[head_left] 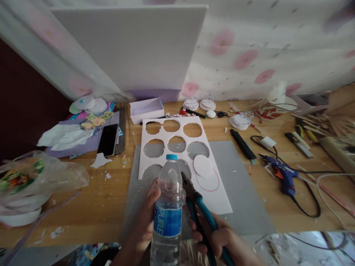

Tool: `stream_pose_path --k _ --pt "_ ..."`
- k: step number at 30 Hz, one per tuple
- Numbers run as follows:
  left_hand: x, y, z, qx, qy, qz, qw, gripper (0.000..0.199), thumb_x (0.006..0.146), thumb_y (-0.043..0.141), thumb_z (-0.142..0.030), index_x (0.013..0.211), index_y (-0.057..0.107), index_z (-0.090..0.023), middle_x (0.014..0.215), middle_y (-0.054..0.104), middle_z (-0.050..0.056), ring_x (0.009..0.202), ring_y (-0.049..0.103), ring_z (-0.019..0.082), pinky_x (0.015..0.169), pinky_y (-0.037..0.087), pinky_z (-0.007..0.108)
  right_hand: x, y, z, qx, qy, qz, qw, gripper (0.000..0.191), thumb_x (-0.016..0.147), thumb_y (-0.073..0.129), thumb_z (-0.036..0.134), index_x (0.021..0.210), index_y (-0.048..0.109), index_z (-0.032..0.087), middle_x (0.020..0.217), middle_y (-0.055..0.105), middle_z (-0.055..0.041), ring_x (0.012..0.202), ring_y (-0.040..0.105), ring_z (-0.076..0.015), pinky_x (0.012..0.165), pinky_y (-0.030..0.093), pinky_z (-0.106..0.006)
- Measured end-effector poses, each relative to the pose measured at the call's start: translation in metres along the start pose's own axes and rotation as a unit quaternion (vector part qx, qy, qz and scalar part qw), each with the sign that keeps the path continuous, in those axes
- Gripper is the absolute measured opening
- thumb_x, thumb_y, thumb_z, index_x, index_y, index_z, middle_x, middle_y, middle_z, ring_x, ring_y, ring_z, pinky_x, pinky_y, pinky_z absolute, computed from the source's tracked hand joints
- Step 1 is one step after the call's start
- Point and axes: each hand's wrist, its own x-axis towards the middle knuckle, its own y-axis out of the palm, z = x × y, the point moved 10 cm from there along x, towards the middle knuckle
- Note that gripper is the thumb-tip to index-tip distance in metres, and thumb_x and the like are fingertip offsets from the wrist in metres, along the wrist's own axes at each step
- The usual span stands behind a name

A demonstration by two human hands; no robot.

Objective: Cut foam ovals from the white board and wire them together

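1. The water bottle [168, 221] is held by the left hand [145, 220]. The thumb is laid along the side of the plastic; most of the fingers are hidden behind the bottle. The pliers [206, 212] are grasped by the right hand [222, 236], with the fingers curled around both handles.

2. The bottle is placed at the near edge of the table [102, 203], in front of the white board [215, 203] with round holes. Whether its base is supported by something cannot be told.

3. A puncture or a scratch of the bottle could be caused by the metal tip of the pliers, because it is kept just beside the bottle's shoulder. Whether the two are touching is not clearly shown.

4. If the thin wall is squeezed too hard, it could be dented. If the grip is too loose, the bottle could be dropped onto the board, and the loose white disc [203, 165] could be displaced.

5. The blue cap [171, 157] is pointed upward and away from the person. The long axis is directed almost straight up the view, with a slight lean to the right at the top; the true tilt cannot be judged.
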Motion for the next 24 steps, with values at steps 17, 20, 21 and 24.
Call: stream_pose_path --k 17,20,21,24 --pt "0.008 -0.021 -0.051 0.211 0.169 -0.090 0.959 0.045 0.063 0.083 -0.033 0.085 0.046 -0.022 0.090 0.071 0.001 0.077 0.070 0.021 0.068 0.052 0.029 -0.043 -0.097 0.199 -0.684 -0.241 -0.459 0.514 0.067 0.082 0.047 0.067 0.127 0.055 0.017 0.103 0.067 -0.0149 0.082 0.065 -0.0313 0.065 0.048 -0.037" --pt "0.006 -0.024 -0.055 0.231 0.179 -0.115 0.949 0.044 0.059 0.085 -0.033 0.081 0.049 -0.021 0.093 0.071 0.002 0.080 0.070 0.022 0.069 0.051 0.029 -0.036 -0.092 0.220 -0.762 -0.250 -0.475 0.362 0.066 0.086 0.044 0.064 0.130 0.053 0.016 0.106 0.065 -0.0185 0.089 0.062 -0.0351 0.068 0.047 -0.041" --pt "0.006 -0.025 -0.055 0.230 0.180 -0.120 0.949 0.044 0.058 0.086 -0.032 0.081 0.050 -0.021 0.092 0.071 0.003 0.080 0.070 0.022 0.069 0.051 0.029 -0.033 -0.089 0.225 -0.779 -0.263 -0.470 0.321 0.065 0.087 0.044 0.062 0.129 0.054 0.013 0.105 0.064 -0.0194 0.093 0.060 -0.0357 0.072 0.047 -0.042" --pt "0.006 -0.026 -0.055 0.225 0.183 -0.124 0.949 0.045 0.054 0.087 -0.032 0.079 0.052 -0.021 0.087 0.071 0.002 0.079 0.069 0.022 0.068 0.051 0.029 -0.024 -0.086 0.235 -0.809 -0.294 -0.442 0.254 0.061 0.090 0.043 0.058 0.121 0.058 0.008 0.106 0.060 -0.0215 0.098 0.055 -0.0353 0.081 0.045 -0.043"
